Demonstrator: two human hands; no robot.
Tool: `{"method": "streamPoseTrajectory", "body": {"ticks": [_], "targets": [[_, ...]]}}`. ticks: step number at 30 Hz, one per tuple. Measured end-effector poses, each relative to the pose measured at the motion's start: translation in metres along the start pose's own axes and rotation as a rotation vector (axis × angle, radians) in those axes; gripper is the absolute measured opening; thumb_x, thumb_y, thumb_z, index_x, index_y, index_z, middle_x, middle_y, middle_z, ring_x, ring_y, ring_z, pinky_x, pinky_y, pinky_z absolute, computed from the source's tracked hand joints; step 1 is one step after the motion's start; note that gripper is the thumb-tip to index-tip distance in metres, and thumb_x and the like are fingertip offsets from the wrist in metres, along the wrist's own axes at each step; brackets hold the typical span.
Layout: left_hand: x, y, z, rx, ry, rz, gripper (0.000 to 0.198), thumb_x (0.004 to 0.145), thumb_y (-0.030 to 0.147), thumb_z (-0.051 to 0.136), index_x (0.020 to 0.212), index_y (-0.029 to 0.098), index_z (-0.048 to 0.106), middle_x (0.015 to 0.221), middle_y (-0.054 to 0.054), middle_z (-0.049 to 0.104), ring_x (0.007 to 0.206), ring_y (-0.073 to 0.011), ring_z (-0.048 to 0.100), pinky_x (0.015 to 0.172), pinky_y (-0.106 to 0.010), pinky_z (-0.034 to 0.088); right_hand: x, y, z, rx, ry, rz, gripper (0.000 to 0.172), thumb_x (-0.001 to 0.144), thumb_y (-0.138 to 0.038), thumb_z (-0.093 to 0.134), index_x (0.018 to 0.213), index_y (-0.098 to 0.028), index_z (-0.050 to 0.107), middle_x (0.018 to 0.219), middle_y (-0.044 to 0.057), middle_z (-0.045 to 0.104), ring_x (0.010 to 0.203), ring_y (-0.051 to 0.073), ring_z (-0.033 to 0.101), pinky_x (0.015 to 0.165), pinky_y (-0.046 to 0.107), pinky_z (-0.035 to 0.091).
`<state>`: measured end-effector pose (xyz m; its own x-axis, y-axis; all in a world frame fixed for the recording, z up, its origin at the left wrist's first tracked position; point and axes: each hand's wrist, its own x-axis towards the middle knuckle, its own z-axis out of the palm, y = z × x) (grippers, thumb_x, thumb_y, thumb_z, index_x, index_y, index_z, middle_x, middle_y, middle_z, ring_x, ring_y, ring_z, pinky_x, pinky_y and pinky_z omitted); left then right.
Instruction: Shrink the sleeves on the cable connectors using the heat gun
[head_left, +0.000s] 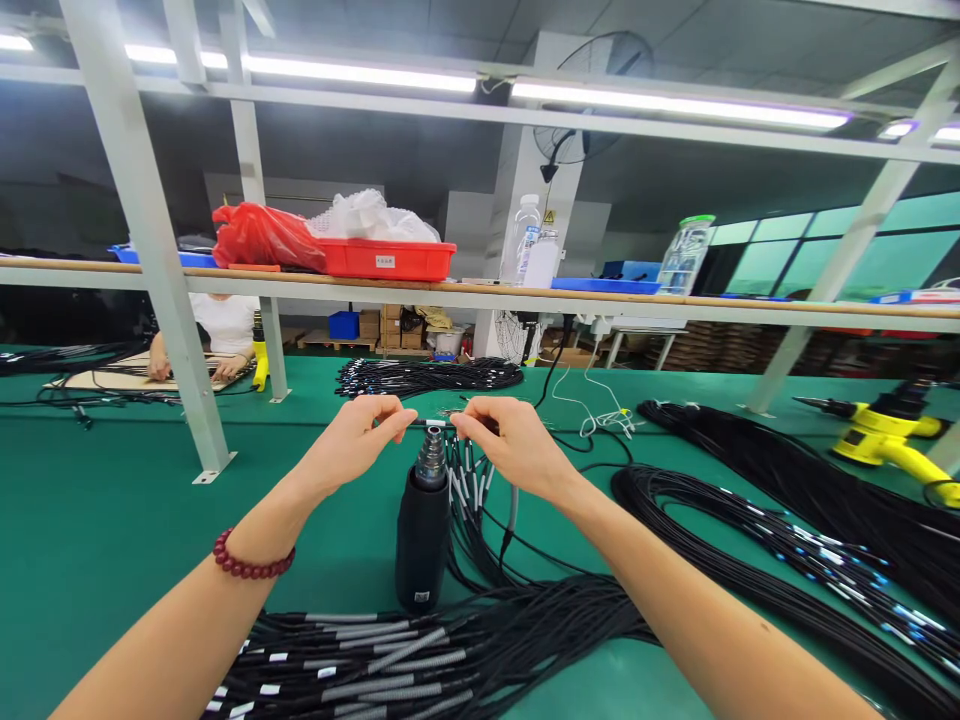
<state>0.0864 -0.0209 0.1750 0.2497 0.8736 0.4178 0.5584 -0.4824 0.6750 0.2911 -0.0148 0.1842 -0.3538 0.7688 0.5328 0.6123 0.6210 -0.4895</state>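
Closest to the camera, a bundle of black cables (pixel 375 665) with grey sleeved ends lies across the green tabletop (pixel 127 520), and both bare forearms are extended over it. A thin wire end (pixel 431 423) is pinched from both sides by the fingers (pixel 394 413) of the left hand (pixel 352 442) and the fingers (pixel 466 423) of the right hand (pixel 517 447). Both sets are closed on it, though its exact form is too small to be made out. It is held just above a metal connector (pixel 431 458), which stands upright in a black cylindrical holder (pixel 422 545) between the hands. Just beside the holder, a fan of black leads (pixel 469 495) with pale tips hangs below the hands. A red beaded bracelet (pixel 251 556) is worn on the left wrist.

Further coils of black cable (pixel 750 535) are spread to the right, near a yellow power tool (pixel 892 435), and another black cable bundle (pixel 427 377) is laid out ahead. Across the tabletop, a co-worker (pixel 225 325) is seated at a board. Above, a red plastic crate (pixel 386 260) is set on a wood-edged shelf (pixel 480 295).
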Motion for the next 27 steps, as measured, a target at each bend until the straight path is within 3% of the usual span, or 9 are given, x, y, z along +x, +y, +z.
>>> {"method": "streamPoseTrajectory", "body": {"ticks": [8,12,18,22,27], "targets": [[0.0021,-0.0056,0.0018,0.002,0.007,-0.022,0.028,0.084,0.044,0.054,0.073,0.018,0.054,0.068,0.005,0.049,0.056,-0.0099,0.034,0.053,-0.024,0.027,0.0019,0.0068,0.0015,0.049,0.006,0.033,0.026,0.084,-0.03,0.055,0.063,-0.016,0.058,0.058,-0.003,0.052,0.055,0.01,0.04,0.053,0.024,0.029],[0.0019,-0.0053,0.0008,0.019,0.029,0.001,0.026,0.085,0.043,0.054,0.075,0.019,0.055,0.07,0.004,0.052,0.058,-0.0107,0.037,0.055,-0.024,0.029,-0.0008,0.0061,-0.0025,-0.009,-0.045,0.017,0.03,0.089,-0.03,0.049,0.068,-0.016,0.065,0.054,-0.004,0.048,0.051,0.01,0.037,0.052,0.025,0.027],[0.0014,-0.0036,0.0007,-0.019,-0.042,0.009,0.051,0.093,0.053,0.033,0.063,0.018,0.054,0.065,0.0,0.059,0.065,-0.0144,0.052,0.064,-0.025,0.037,-0.0046,0.0043,-0.0055,-0.021,-0.069,-0.024,0.036,0.093,-0.031,0.046,0.067,-0.017,0.066,0.055,-0.004,0.047,0.049,0.009,0.033,0.052,0.024,0.026],[0.0009,-0.0023,0.001,-0.001,-0.072,-0.07,0.057,0.091,0.059,0.033,0.056,0.018,0.051,0.053,0.001,0.054,0.054,-0.0132,0.048,0.055,-0.025,0.034,-0.0044,0.0031,-0.0057,-0.006,-0.077,-0.009,0.036,0.092,-0.031,0.046,0.066,-0.016,0.066,0.052,-0.005,0.043,0.048,0.008,0.031,0.051,0.024,0.025],[0.0016,-0.0022,0.0,-0.015,-0.058,-0.019,0.051,0.09,0.055,0.038,0.056,0.018,0.045,0.053,0.003,0.047,0.052,-0.0107,0.04,0.053,-0.024,0.029,-0.0024,0.0014,-0.0069,-0.004,-0.075,-0.003,0.035,0.091,-0.029,0.046,0.067,-0.015,0.068,0.051,-0.004,0.046,0.048,0.008,0.031,0.051,0.025,0.025]]}}
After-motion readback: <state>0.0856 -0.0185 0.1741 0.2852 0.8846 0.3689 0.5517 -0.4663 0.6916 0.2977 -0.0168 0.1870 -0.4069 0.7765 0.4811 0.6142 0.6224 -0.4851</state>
